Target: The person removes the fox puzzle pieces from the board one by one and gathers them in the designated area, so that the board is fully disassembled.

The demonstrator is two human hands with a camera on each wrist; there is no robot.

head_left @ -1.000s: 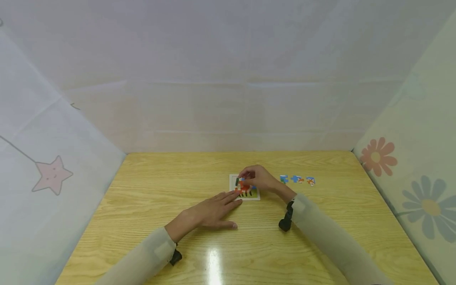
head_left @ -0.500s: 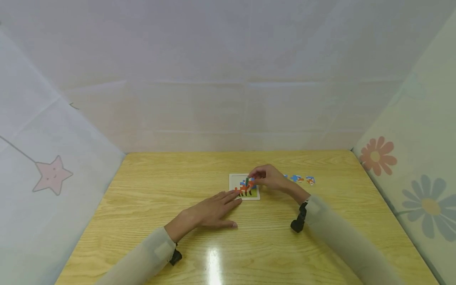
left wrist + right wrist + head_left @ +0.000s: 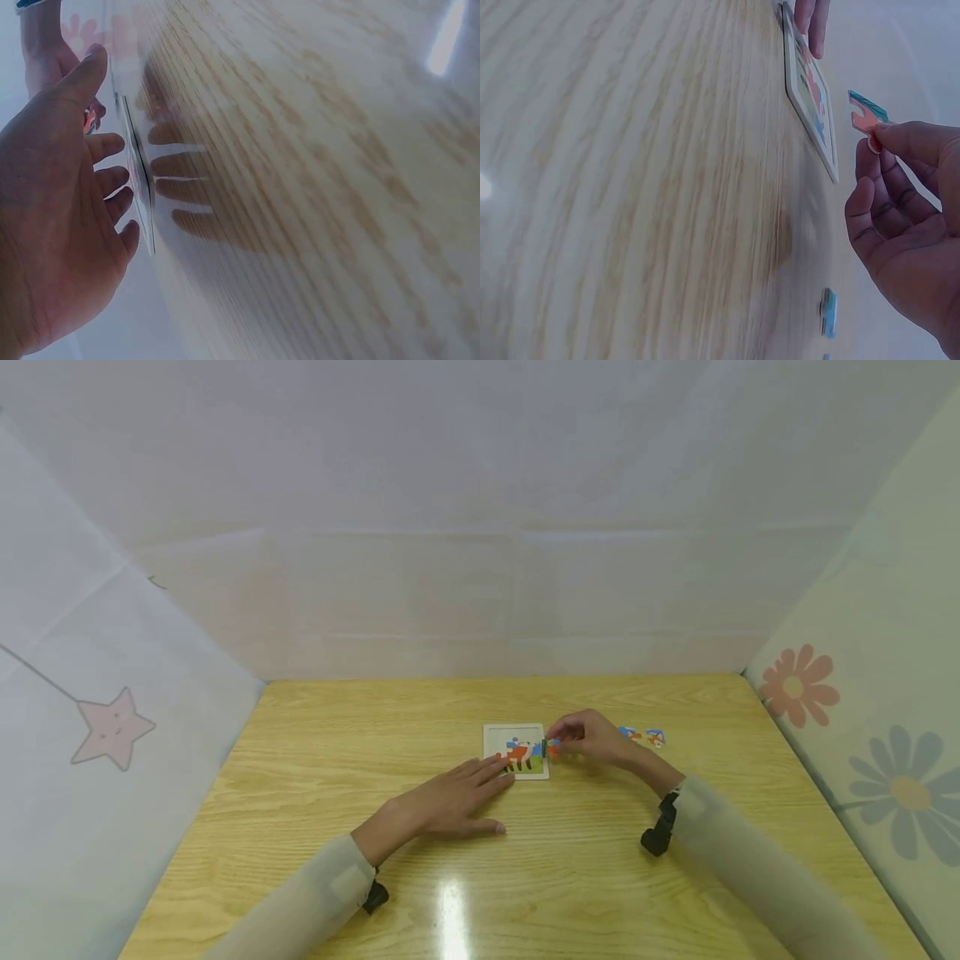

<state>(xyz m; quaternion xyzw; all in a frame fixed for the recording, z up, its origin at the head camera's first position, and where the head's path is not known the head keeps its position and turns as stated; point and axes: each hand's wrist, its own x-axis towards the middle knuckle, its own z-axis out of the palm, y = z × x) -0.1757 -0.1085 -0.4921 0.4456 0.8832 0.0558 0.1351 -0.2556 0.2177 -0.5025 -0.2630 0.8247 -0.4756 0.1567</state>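
Observation:
A small jigsaw puzzle frame (image 3: 525,732) with a pale rim lies on the table, its lower part filled with pieces of an orange, blue and green animal picture. Across its lower left corner rests my left hand (image 3: 457,802), fingers straight and spread. In the left wrist view, that hand's fingertips (image 3: 112,144) are right at the frame's edge. My right hand (image 3: 596,739) is just right of the frame, pinching a puzzle piece (image 3: 865,120) between thumb and fingers. The piece is orange with a dark green edge, and is raised above the table in the right wrist view.
Loose puzzle pieces, one blue and orange (image 3: 627,733) and another with an orange and white figure (image 3: 656,738), lie right of my right hand. The wooden table (image 3: 337,727) ends at pale cloth walls at the back and sides.
My right hand has moved right with the puzzle piece, from over the frame to just beyond its right edge. My left hand has hardly moved.

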